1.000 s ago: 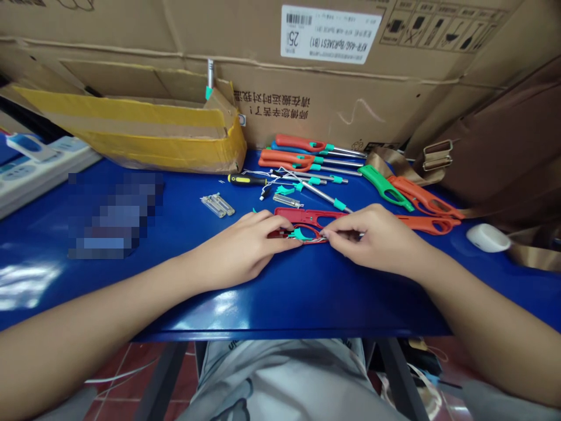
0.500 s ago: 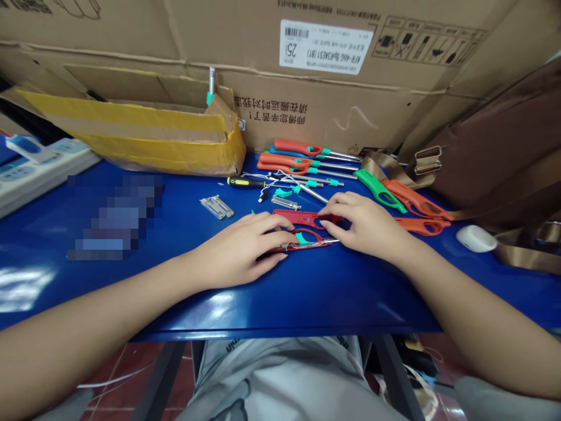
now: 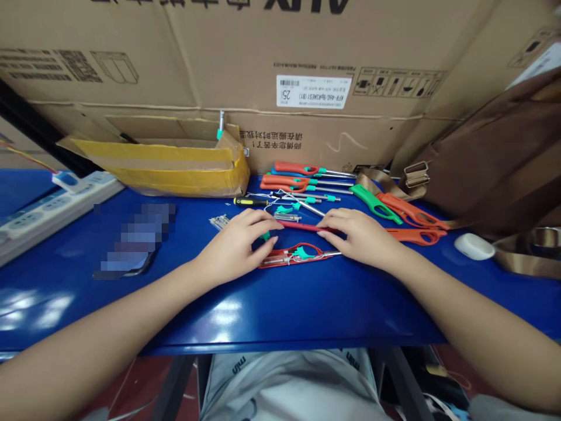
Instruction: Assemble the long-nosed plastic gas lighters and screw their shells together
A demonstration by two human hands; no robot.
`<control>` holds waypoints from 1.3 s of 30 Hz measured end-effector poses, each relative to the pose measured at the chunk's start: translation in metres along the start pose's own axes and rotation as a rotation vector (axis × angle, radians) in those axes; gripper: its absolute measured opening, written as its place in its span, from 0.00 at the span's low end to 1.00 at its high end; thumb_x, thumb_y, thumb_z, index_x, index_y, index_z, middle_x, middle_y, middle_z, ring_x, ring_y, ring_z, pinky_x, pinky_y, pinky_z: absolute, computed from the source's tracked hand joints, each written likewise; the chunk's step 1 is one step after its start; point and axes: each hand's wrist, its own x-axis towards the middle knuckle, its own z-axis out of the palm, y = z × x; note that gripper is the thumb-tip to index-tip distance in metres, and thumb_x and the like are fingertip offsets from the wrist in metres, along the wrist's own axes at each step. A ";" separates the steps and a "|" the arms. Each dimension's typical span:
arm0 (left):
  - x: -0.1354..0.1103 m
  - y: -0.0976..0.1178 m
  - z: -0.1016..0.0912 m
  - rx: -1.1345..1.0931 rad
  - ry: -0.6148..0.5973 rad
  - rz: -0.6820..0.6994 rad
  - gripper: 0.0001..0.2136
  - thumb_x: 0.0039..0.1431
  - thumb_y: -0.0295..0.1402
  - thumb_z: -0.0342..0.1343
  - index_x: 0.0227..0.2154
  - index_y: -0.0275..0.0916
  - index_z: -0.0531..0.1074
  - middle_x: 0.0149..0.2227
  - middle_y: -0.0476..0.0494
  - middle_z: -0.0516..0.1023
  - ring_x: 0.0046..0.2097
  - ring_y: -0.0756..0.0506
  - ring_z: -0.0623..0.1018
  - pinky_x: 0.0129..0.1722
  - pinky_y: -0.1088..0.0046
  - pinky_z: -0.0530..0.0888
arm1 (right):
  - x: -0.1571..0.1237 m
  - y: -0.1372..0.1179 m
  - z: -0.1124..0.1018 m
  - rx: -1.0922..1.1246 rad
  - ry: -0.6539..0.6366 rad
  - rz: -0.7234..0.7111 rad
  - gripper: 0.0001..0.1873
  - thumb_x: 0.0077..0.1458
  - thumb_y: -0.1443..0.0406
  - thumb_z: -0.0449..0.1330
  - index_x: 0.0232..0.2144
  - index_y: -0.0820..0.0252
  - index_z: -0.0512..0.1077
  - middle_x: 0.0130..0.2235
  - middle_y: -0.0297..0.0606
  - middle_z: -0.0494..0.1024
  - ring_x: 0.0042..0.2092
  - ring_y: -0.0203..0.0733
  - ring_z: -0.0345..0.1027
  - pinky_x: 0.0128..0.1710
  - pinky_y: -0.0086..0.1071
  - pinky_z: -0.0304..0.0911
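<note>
My left hand (image 3: 239, 245) and my right hand (image 3: 357, 234) pinch opposite ends of a red lighter shell half (image 3: 302, 225), which is turned edge-on above the table. In front of it lies the other red lighter half (image 3: 274, 258), open side up, with a green trigger (image 3: 303, 252), white wires and a metal tube (image 3: 333, 254) in it. A small green part (image 3: 265, 235) shows by my left thumb; whether the hand touches it I cannot tell. Clear fuel tanks (image 3: 219, 221) lie just behind my left hand, and another fuel tank (image 3: 287, 217) is behind the shell.
Several orange lighters (image 3: 284, 183), a green shell (image 3: 376, 203) and orange shells (image 3: 414, 211) lie farther back. Nearby are a screwdriver (image 3: 249, 202), a taped carton (image 3: 175, 178), a power strip (image 3: 56, 207), a blurred phone (image 3: 135, 242), a white earbud case (image 3: 474, 247) and a brown bag (image 3: 486, 140).
My left hand has moved off the wired lighter half to the upper shell half. That shell has been lifted and tilted edge-on between both hands. The camera view has tipped upward.
</note>
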 end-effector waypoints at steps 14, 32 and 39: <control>-0.001 0.008 -0.011 0.073 -0.084 0.149 0.13 0.68 0.34 0.58 0.52 0.40 0.75 0.50 0.40 0.77 0.50 0.42 0.76 0.49 0.63 0.73 | 0.003 -0.029 0.009 0.733 0.011 0.301 0.16 0.62 0.61 0.57 0.45 0.64 0.80 0.31 0.37 0.81 0.31 0.38 0.72 0.33 0.32 0.68; -0.001 0.013 -0.025 0.096 -0.366 0.012 0.12 0.63 0.37 0.59 0.47 0.39 0.77 0.43 0.44 0.80 0.43 0.42 0.79 0.41 0.67 0.73 | -0.003 -0.026 0.015 0.267 -0.058 -0.100 0.19 0.61 0.60 0.65 0.53 0.56 0.72 0.50 0.44 0.74 0.52 0.49 0.69 0.53 0.44 0.63; -0.002 0.015 -0.025 0.165 -0.383 -0.012 0.14 0.63 0.41 0.59 0.47 0.41 0.77 0.43 0.46 0.80 0.40 0.43 0.80 0.35 0.70 0.71 | -0.002 -0.025 0.018 0.237 -0.066 -0.130 0.18 0.62 0.60 0.64 0.53 0.55 0.72 0.51 0.44 0.73 0.52 0.49 0.67 0.53 0.43 0.62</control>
